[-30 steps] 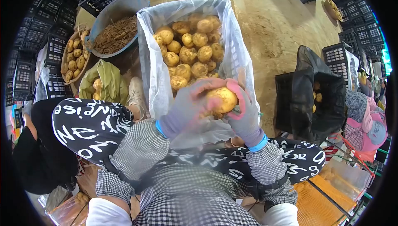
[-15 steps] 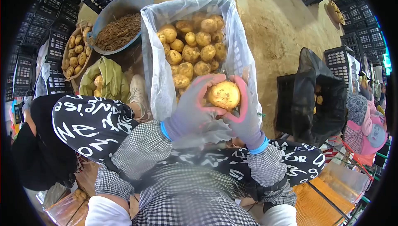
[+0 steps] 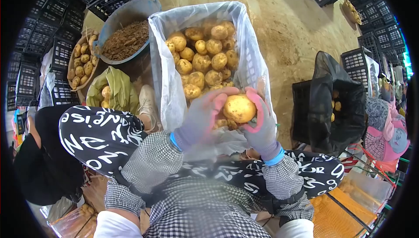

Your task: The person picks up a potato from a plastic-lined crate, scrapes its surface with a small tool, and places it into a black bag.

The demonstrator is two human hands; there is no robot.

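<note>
A large yellow potato (image 3: 239, 108) is gripped by my right hand (image 3: 262, 122), whose gloved fingers and thumb curve round its right side. My left hand (image 3: 203, 116), in a grey glove with pink fingertips, is beside the potato's left side with fingers and thumb apart, holding nothing. Below both hands is a crate lined with a white plastic bag (image 3: 159, 59). Many potatoes (image 3: 201, 62) fill it, some with dirt on their skins. My hands hide the crate's near end.
A blue tub (image 3: 101, 33) of brown debris stands at the back left, near a basket of potatoes (image 3: 80, 65) and a green sack (image 3: 118, 90). On the right stands a crate with a black liner (image 3: 334, 74). Stacked black crates (image 3: 114, 0) line the edges. Another person (image 3: 35, 164) sits at left.
My left hand has loosened from the potato and drawn slightly left. In my right hand, the potato has turned, showing a smoother side, and moved slightly right and down.
</note>
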